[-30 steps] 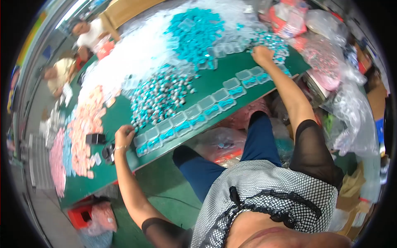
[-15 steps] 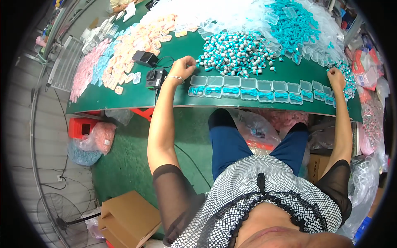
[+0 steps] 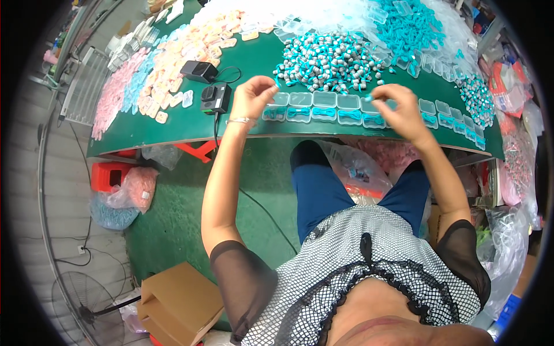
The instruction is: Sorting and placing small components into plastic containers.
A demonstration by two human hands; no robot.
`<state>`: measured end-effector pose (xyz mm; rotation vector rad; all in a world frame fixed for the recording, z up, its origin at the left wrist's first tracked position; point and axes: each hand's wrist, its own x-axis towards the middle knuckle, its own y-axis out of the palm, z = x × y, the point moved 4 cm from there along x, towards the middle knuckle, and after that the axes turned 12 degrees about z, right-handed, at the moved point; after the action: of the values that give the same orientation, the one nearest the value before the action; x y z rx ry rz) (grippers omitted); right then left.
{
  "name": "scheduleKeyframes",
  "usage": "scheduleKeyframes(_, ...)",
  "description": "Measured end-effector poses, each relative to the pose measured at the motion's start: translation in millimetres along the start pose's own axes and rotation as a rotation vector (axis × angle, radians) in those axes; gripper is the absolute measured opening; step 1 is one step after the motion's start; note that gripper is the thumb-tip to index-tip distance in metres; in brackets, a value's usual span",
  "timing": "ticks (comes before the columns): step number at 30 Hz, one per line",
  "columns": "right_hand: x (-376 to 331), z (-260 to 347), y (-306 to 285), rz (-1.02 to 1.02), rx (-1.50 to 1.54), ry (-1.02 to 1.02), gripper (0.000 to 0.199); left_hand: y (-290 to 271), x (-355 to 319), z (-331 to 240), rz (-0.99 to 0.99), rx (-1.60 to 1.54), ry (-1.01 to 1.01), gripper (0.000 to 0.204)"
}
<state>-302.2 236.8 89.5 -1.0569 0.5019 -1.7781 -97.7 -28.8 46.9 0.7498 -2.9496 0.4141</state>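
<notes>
My left hand (image 3: 254, 99) is closed in a pinch at the left edge of a pile of small teal-and-grey capped pieces (image 3: 332, 60), with a small teal piece (image 3: 277, 84) at its fingertips. Over the row of opened clear plastic boxes (image 3: 325, 99), my right hand (image 3: 402, 108) pinches a small teal-and-white piece (image 3: 368, 99). The lids lie back on the far side, and teal pieces (image 3: 324, 112) lie in the near halves. My right hand hides several boxes toward the right of the row.
A black device (image 3: 216, 98) with a cord and a black box (image 3: 199, 71) stand left of my left hand. Peach cases (image 3: 164, 92) spread farther left. Teal parts (image 3: 412, 29) and clear cases are heaped at the back; another small-piece pile (image 3: 476, 98) lies right.
My right hand has moved left from the small-piece pile at the far right to above the boxes. My left hand has shifted slightly from the central pile's edge. The view has tilted a little.
</notes>
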Motion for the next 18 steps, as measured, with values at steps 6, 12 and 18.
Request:
scheduleKeyframes(6,30,42,95,-0.014,-0.179,-0.105,0.014,34,-27,-22,0.081,0.577,0.200,0.014)
scheduleKeyframes(12,42,44,131,-0.062,-0.262,-0.053,0.012,42,-31,-5,0.049,0.809,0.346,0.015)
scheduleKeyframes(18,41,40,138,-0.050,-0.302,-0.023,0.011,46,-34,-4,0.088,0.928,0.282,0.013)
